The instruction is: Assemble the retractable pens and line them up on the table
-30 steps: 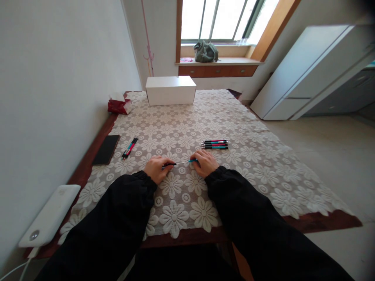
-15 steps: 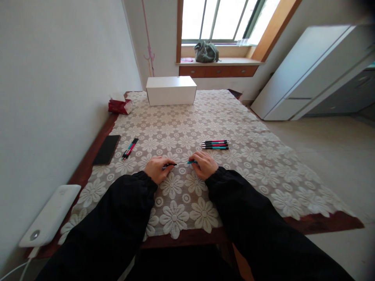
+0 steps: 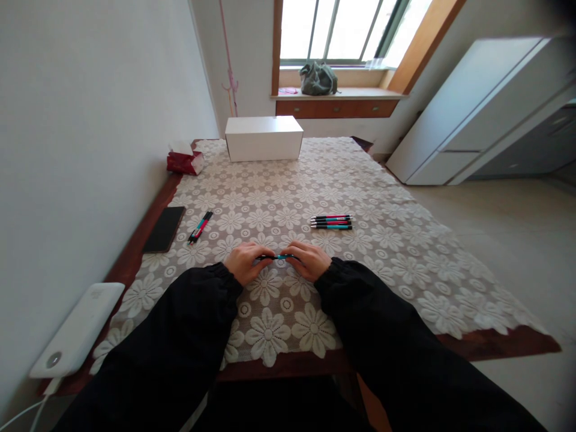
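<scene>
My left hand point(image 3: 243, 263) and my right hand point(image 3: 308, 260) rest on the lace tablecloth point(image 3: 288, 198), close together. Between them they grip a thin pen point(image 3: 276, 257) with a black end on the left and a teal barrel on the right; only a short stretch shows between the fingers. Just beyond my right hand lie three pens side by side point(image 3: 332, 222), black with pink and teal parts. To the left lies a pair of pens point(image 3: 200, 227).
A black phone point(image 3: 164, 228) lies near the left table edge. A white power bank point(image 3: 75, 338) sits at the near left corner. A white box point(image 3: 263, 138) and a red tissue pack point(image 3: 184, 161) stand at the far end. A wall runs along the left.
My hands have moved toward each other. The white middle part seen between the pen's two halves is now hidden, and the black and teal parts meet.
</scene>
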Demonstrator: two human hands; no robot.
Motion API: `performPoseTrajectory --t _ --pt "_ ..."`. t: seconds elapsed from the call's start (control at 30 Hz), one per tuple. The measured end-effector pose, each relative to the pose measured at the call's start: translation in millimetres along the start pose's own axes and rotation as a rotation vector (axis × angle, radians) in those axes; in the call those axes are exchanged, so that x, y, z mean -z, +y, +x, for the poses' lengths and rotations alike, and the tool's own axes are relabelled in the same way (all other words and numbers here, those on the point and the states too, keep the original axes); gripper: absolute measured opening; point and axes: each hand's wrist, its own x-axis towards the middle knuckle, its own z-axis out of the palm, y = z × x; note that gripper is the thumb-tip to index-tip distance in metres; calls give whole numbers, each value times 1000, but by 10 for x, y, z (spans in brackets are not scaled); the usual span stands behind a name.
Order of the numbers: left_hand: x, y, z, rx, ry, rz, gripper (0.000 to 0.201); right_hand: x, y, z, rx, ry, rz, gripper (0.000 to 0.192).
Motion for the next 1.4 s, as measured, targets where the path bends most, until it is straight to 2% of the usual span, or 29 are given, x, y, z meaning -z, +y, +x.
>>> performPoseTrajectory --t 0.3,0.5,0.8,1.03,1.2,1.4 --pt "-29 -39 -11 -13 -5 -3 14 -8 7 -4 43 -16 37 25" --pt "-25 -4 -7 -43 18 -34 13 19 -25 35 7 12 75 21" --pt "-30 -5 -9 -45 28 -54 13 -33 -34 15 -56 -26 127 18" --pt "-30 -4 -11 -46 16 -53 13 1 -85 5 -117 -80 93 15" --pt "-17 3 -4 -53 12 -46 14 43 -117 20 -106 -96 49 12" --pt "-9 25 0 -54 7 -57 13 -33 -57 3 -80 -67 21 13"
